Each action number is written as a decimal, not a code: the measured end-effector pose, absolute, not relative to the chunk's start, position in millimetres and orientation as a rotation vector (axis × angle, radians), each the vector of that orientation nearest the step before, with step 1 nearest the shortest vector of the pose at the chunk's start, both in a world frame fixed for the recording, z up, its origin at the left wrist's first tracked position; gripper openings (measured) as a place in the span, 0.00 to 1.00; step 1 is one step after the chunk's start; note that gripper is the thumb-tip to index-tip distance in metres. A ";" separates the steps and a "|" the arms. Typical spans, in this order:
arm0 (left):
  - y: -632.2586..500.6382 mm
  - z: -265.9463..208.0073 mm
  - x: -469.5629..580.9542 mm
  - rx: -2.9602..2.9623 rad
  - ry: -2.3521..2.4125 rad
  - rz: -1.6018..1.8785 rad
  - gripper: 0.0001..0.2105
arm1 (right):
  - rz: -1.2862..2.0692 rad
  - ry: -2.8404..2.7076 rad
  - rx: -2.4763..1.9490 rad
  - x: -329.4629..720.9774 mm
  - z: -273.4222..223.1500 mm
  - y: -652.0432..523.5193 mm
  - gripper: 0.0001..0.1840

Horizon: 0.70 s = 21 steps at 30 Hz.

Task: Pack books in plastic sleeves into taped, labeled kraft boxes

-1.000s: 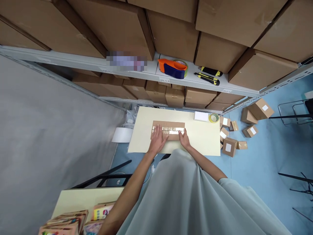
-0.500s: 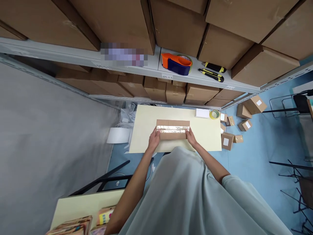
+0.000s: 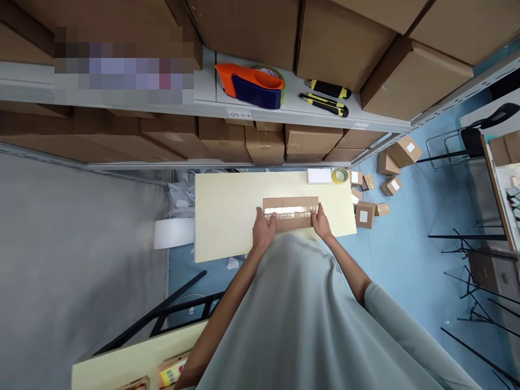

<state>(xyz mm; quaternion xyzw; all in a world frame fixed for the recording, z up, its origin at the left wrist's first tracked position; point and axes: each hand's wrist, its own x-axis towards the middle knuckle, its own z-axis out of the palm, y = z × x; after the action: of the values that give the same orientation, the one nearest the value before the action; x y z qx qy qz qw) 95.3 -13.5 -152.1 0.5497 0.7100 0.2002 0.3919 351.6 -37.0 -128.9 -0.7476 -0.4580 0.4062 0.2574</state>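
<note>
1. Head view: a long, flat brown cardboard box [image 3: 291, 223] is over the near part of the pale-yellow rectangular table [image 3: 229, 216], right of its middle and just in front of the person's light grey-green garment [image 3: 300, 303]. Whether the box touches the tabletop or is slightly raised, I cannot tell.
2. Shiny clear tape [image 3: 290, 212] runs lengthwise along the top of the box, reaching towards both ends.
3. The left hand [image 3: 264, 230] grips the left end of the box, its thumb over the top near the tape; the fingers beneath are hidden.
4. The right hand [image 3: 320, 222] grips the opposite end likewise, thumb on the top and fingers around the outer edge.
5. At the table's far right corner, a white rectangular box [image 3: 319, 176] lies just beside a yellowish roll of tape [image 3: 340, 181].
6. Above, a grey metal shelf [image 3: 292, 112] bears an orange-and-navy tape dispenser [image 3: 255, 89], two black-and-yellow utility knives [image 3: 328, 89] and large brown cartons [image 3: 345, 43].
7. On the blue floor [image 3: 400, 238], right of the table, small brown boxes with white labels [image 3: 365, 215] lie in a loose cluster.
</note>
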 end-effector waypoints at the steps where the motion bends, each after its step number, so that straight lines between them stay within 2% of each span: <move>1: -11.8 -147.6 99.4 1.400 1.816 0.522 0.47 | 1.061 -1.272 -2.041 348.9 -129.4 -35.4 0.50; 4: -5.3 -135.9 110.5 1.452 1.801 0.554 0.52 | 1.016 -1.364 -2.029 341.7 -130.8 -30.4 0.53; 9: 1.6 -129.5 120.7 1.359 1.868 0.473 0.53 | 1.048 -1.412 -2.031 341.2 -134.5 -26.9 0.53; 21: 14.1 -122.3 133.7 1.324 2.056 0.431 0.47 | 1.030 -1.359 -2.074 335.0 -134.0 -22.8 0.50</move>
<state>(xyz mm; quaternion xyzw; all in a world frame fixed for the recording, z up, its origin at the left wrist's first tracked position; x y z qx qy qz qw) 133.7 14.1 -122.3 0.5044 0.7835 0.1644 0.3235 335.0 -22.8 -134.0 -0.7524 -0.4930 0.3736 0.2263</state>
